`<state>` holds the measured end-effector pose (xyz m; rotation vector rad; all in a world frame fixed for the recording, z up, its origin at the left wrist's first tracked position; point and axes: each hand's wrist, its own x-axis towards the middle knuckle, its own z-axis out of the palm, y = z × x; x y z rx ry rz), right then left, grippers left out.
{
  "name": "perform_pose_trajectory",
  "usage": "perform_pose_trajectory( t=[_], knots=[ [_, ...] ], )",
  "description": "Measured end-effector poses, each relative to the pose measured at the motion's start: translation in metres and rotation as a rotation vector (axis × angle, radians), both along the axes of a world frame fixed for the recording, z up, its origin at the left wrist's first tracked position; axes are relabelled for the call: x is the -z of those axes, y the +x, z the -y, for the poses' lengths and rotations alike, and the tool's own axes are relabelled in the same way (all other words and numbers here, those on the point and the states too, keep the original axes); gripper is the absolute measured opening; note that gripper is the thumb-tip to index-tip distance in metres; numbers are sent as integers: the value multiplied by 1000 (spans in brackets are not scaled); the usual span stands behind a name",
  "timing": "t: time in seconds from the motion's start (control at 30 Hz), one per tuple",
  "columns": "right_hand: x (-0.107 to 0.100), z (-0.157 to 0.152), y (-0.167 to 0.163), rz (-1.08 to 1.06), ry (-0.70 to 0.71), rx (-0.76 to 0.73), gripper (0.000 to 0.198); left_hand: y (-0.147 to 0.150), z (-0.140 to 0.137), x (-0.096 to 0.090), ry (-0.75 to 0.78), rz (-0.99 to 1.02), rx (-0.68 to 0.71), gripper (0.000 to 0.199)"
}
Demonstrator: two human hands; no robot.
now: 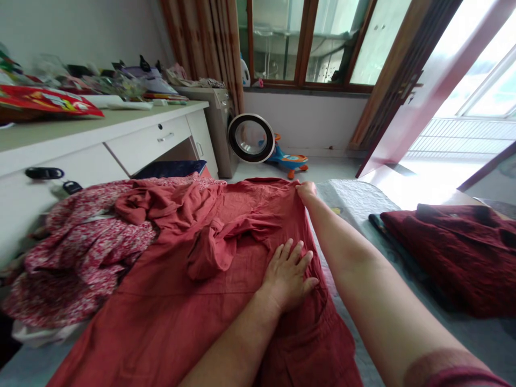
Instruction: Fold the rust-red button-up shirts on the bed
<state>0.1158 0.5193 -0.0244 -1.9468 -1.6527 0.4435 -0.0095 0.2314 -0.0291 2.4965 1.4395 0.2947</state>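
Red garment [237, 309] spread across a grey cover [352, 196]

It lies straight ahead of the person, reaching from the near edge of the view up to the far side of the cover, with one sleeve [212, 250] crumpled over its front and more of its cloth bunched at the far left. The left hand [288, 273] rests palm down on its right half, fingers spread apart and thumb out to the side, gripping nothing. The right hand [306, 191] reaches to the far right corner and has the edge of the cloth pinched between thumb and fingers; the fingertips are partly hidden, so how tightly they press I cannot tell. A maroon cuff [457, 368] sits on the right forearm.

On the left, touching the garment, is a heap of red-and-white patterned cloth [80, 263]. Well to the right, a folded dark red piece [463, 252] lies on the same cover. Beyond stand a white desk [139, 137] with a red packet [44, 102] on top, a washing machine [220, 126] with its round door [252, 138] swung out, and a blue-and-orange ride-on toy [288, 158] on the floor
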Motion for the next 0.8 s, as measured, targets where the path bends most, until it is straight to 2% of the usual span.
perform_pose_trajectory(
  t=[0.17,0.3,0.33,0.4,0.47,0.53,0.67,0.8],
  knots=[
    [0,12,1,66,-2,17,20,0,1,-1,-16,19,-5,66],
    [-5,29,-3,111,99,23,40,1,1,-2,3,49,-16,65],
    [-5,35,-5,143,151,-4,42,1,1,-2,7,54,-23,66],
    [-3,48,-10,229,221,-148,41,2,1,-3,4,58,-36,69],
    [2,59,-15,314,182,-339,42,2,1,-3,-5,55,-42,72],
    [9,65,-18,370,80,-435,47,3,1,-4,-11,49,-41,73],
    [16,58,-18,425,-31,-403,61,2,3,-4,-10,41,-44,71],
    [12,43,-14,425,-77,-346,64,1,4,-3,-5,41,-41,71]
  ],
)
